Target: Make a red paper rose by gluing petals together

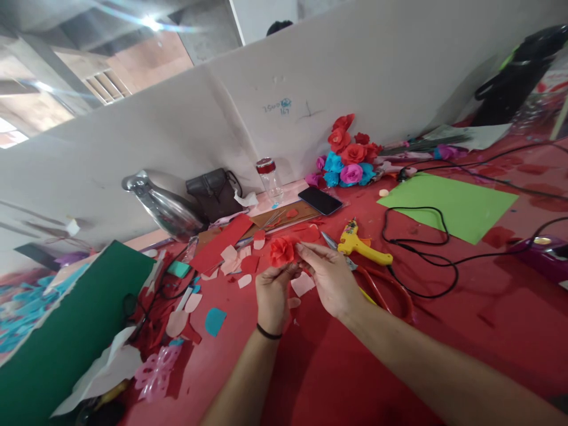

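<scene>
A red paper flower [282, 251] with layered petals is held up over the red tabletop. My left hand [274, 296], with a dark band on its wrist, grips it from below. My right hand [329, 276] pinches at the flower's right side, fingers pressed together on a petal. Just right of my right hand lie a yellow hot glue gun [364, 247] and large scissors with red handles [390, 290]. Pink and red cut paper petals [229, 260] are scattered to the left of the flower, with a blue petal [215, 321] nearer me.
Against the wall lean finished paper flowers [351, 157], a glass jar [270, 180], a dark bag [215, 192] and a steel flask [164, 204]. A phone [320, 200] and green sheet [450, 204] lie ahead. Black cables [437, 254] loop at right; a green box [84, 331] stands left.
</scene>
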{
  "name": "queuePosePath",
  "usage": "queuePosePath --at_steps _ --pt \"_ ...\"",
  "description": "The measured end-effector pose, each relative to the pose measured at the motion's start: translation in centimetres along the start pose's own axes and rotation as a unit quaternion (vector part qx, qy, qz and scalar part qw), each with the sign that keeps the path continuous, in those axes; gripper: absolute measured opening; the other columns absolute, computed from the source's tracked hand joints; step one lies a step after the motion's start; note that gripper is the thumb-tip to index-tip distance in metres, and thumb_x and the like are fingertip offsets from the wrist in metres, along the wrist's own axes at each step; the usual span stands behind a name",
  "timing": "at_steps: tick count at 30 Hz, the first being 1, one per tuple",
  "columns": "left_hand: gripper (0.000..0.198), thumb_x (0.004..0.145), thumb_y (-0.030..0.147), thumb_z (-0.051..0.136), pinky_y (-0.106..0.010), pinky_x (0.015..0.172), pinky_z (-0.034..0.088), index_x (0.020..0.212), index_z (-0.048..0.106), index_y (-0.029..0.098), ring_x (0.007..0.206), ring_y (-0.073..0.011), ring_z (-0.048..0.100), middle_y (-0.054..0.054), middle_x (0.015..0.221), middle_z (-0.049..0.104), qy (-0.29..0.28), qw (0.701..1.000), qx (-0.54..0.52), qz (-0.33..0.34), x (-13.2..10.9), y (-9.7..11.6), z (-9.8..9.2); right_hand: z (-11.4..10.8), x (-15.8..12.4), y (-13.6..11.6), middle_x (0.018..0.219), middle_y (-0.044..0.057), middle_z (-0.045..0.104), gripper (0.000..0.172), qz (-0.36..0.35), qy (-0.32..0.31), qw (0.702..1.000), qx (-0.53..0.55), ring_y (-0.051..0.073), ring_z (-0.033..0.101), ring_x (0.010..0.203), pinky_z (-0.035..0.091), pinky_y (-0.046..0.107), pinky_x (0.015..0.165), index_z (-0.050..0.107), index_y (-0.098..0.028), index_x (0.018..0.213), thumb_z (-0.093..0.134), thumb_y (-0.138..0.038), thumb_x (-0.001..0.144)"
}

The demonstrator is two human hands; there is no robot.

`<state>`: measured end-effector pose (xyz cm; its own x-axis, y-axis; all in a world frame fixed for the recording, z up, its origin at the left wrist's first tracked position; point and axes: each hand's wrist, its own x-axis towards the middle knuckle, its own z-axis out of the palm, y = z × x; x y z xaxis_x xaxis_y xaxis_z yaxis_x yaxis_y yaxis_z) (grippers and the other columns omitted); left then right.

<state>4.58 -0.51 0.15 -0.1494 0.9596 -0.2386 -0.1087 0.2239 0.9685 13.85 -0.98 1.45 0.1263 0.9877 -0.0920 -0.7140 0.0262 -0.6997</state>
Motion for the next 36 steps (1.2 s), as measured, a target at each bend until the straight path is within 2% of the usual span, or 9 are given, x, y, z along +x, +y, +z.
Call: queuePosePath --at_steps 4,9,15,19,24,30,36 --pt "0.016 0.058 0.029 0.067 -0.019 0.038 0.039 0.066 0.069 0.015 0.067 -0.0184 0.056 -0.008 0.071 0.067 -0.002 1.0 0.005 -0.011 -0.2 0.2 0.0 0.1 -0.1 -0.1 0.065 0.0 0.069 0.013 0.005 -0.007 1.0 -0.001 0.012 0.056 0.061 0.043 0.026 0.058 0.075 -0.022 0.075 0.075 -0.031 0.066" --pt "0.011 0.056 0.026 0.066 -0.018 0.034 0.038 0.06 0.065 0.015 0.066 -0.0185 0.055 -0.005 0.064 0.064 0.004 1.0 0.013 -0.005 -0.3 0.6 -0.1 0.2 -0.2 -0.3 0.057 -0.001 0.064 0.011 0.011 0.011 1.0 0.014 0.011 0.053 0.057 0.042 0.025 0.056 0.074 -0.02 0.071 0.073 -0.028 0.063" --pt "0.013 0.056 0.026 0.066 -0.019 0.035 0.04 0.064 0.069 0.015 0.065 -0.0182 0.057 -0.004 0.065 0.066 -0.002 1.0 0.012 0.011 -0.3 0.6 -0.3 0.0 -0.2 -0.2 0.063 -0.002 0.065 0.009 0.01 0.004 1.0 0.008 0.011 0.055 0.06 0.044 0.026 0.06 0.071 -0.021 0.07 0.068 -0.022 0.061" --pt "0.013 0.055 0.026 0.067 -0.02 0.035 0.041 0.063 0.068 0.015 0.064 -0.0184 0.057 -0.004 0.066 0.066 -0.003 1.0 -0.014 0.008 -0.1 0.2 -0.5 -0.1 -0.1 0.0 0.061 -0.003 0.063 0.009 0.008 -0.015 0.999 -0.03 0.01 0.052 0.058 0.043 0.025 0.06 0.069 -0.021 0.069 0.072 -0.022 0.06" --pt "0.017 0.058 0.024 0.063 -0.018 0.034 0.039 0.069 0.071 0.014 0.067 -0.0205 0.059 -0.007 0.066 0.067 -0.009 1.0 -0.011 0.012 0.0 0.3 -0.6 -0.5 0.0 0.1 0.067 -0.002 0.066 0.014 0.004 -0.029 0.994 -0.108 0.013 0.057 0.065 0.045 0.028 0.065 0.069 -0.021 0.073 0.074 -0.024 0.06" --pt "0.024 0.058 0.02 0.057 -0.018 0.035 0.04 0.074 0.073 0.015 0.069 -0.021 0.061 -0.007 0.072 0.07 0.001 1.0 -0.012 0.013 -0.2 0.3 -0.6 -1.1 0.1 0.3 0.073 -0.001 0.064 0.017 -0.043 -0.068 0.973 -0.218 0.015 0.057 0.069 0.046 0.029 0.07 0.068 -0.021 0.079 0.074 -0.03 0.066" --pt "0.017 0.056 0.018 0.059 -0.026 0.051 0.05 0.065 0.073 0.016 0.066 -0.0197 0.062 -0.005 0.067 0.07 -0.004 0.997 -0.016 0.075 0.4 -0.6 -0.9 -1.3 -0.1 0.2 0.077 0.001 0.064 0.017 -0.101 -0.089 0.945 -0.297 0.017 0.057 0.074 0.046 0.029 0.069 0.067 -0.02 0.082 0.069 -0.034 0.073"
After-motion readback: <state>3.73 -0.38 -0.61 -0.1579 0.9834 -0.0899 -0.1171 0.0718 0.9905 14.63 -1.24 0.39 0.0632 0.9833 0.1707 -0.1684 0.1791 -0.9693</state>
